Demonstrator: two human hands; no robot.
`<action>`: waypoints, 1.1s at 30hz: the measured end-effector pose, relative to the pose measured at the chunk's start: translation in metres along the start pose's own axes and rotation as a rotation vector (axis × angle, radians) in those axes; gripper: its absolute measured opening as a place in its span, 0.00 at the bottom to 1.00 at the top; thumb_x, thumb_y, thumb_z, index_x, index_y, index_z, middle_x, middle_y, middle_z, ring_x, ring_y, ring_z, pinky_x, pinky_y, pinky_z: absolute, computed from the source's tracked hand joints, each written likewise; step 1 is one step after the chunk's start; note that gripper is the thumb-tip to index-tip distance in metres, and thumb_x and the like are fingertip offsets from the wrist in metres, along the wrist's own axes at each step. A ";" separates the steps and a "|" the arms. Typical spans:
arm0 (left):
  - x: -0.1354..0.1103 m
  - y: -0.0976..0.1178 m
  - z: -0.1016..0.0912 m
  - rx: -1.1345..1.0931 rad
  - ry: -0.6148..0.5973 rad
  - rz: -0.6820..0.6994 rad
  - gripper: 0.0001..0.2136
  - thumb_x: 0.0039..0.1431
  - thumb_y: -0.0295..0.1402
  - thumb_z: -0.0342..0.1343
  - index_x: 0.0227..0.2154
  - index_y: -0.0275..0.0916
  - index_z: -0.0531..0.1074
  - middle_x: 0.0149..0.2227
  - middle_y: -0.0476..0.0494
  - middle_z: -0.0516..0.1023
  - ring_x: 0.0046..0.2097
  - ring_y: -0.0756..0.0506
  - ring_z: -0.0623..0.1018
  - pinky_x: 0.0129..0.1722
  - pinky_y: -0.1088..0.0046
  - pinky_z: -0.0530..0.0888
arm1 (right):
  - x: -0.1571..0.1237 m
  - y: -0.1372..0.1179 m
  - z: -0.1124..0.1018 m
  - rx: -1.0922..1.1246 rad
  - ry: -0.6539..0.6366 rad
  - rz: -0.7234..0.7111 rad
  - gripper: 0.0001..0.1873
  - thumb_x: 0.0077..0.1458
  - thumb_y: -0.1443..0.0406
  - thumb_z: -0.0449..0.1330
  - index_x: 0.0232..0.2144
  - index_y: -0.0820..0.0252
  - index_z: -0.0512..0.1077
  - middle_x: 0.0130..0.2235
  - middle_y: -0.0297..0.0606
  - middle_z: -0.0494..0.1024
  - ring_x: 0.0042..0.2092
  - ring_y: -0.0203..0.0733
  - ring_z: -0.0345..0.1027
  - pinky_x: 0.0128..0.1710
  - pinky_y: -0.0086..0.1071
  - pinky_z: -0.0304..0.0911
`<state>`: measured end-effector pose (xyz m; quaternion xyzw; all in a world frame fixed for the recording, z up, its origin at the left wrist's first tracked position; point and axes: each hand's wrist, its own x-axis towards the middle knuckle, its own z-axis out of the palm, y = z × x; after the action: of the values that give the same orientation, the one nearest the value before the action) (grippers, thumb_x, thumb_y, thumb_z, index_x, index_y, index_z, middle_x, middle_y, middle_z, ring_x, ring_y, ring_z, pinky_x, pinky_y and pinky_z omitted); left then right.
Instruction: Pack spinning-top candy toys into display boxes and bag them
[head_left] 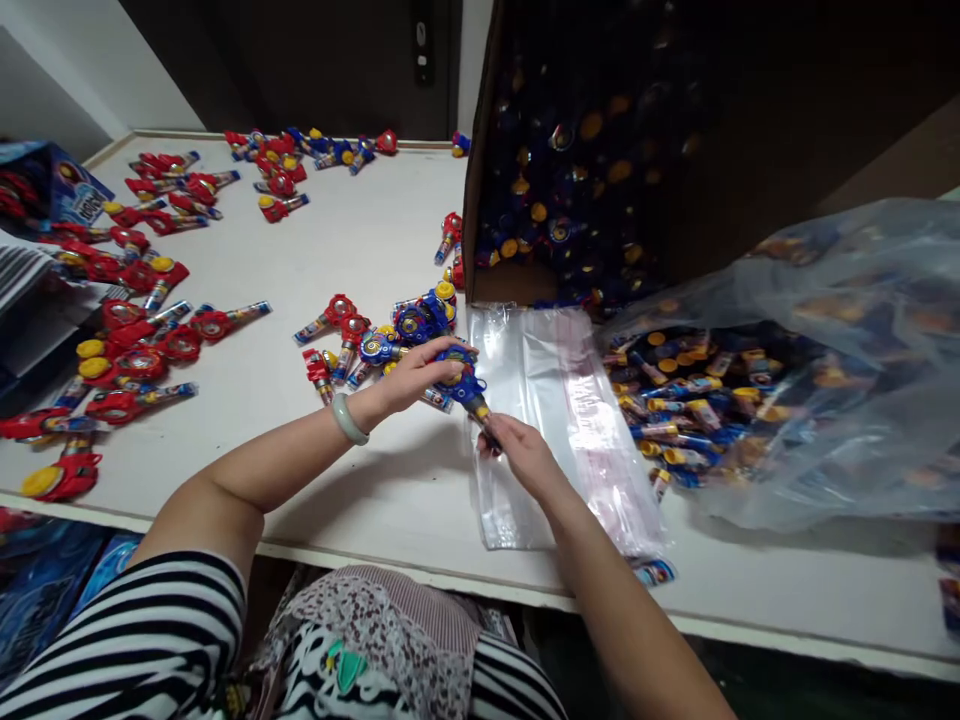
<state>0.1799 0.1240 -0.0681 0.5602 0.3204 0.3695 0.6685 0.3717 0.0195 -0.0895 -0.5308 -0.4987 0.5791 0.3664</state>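
A blue plastic toy [469,388] with a round head and a tube-shaped handle is held between my two hands, above the white table. My left hand [417,378] is closed around its round head. Lower down, the fingers of my right hand [523,452] pinch the tube end, which they partly cover. Just beyond my left hand lies a small heap of blue toys [420,320], with red toys [346,325] of the same shape beside it. Flat under my right hand is a stack of clear plastic bags [555,400].
Many red toys [142,365] lie across the left of the table [360,220]. A large carton [474,190] of blue toys stands at the back right. Before it, an open plastic sack [840,450] holds many small yellow-capped tubes [686,430]. A single tube [654,572] lies at the front edge.
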 end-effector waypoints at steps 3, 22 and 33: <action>0.001 0.006 -0.011 -0.001 0.130 -0.010 0.14 0.51 0.38 0.62 0.40 0.38 0.76 0.32 0.48 0.76 0.32 0.50 0.73 0.34 0.75 0.69 | 0.013 -0.011 0.012 -0.267 0.159 -0.105 0.22 0.54 0.45 0.58 0.27 0.57 0.70 0.23 0.34 0.70 0.28 0.38 0.64 0.30 0.30 0.57; 0.146 0.038 -0.024 0.781 -0.061 0.302 0.15 0.51 0.34 0.66 0.43 0.41 0.78 0.41 0.45 0.75 0.44 0.44 0.72 0.49 0.70 0.70 | -0.011 0.023 -0.218 -1.049 0.710 -0.081 0.17 0.61 0.65 0.56 0.49 0.64 0.76 0.50 0.52 0.77 0.53 0.53 0.70 0.54 0.44 0.64; 0.317 -0.076 0.130 1.035 -0.164 -0.078 0.30 0.42 0.28 0.69 0.52 0.31 0.72 0.50 0.26 0.75 0.55 0.29 0.73 0.56 0.56 0.67 | 0.054 0.022 -0.234 -1.645 0.576 0.305 0.15 0.60 0.67 0.57 0.45 0.73 0.75 0.47 0.62 0.75 0.48 0.56 0.67 0.44 0.43 0.58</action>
<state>0.4650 0.3199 -0.1254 0.8319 0.4283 0.0929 0.3403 0.5946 0.1104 -0.1104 -0.8121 -0.5694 -0.0767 -0.1014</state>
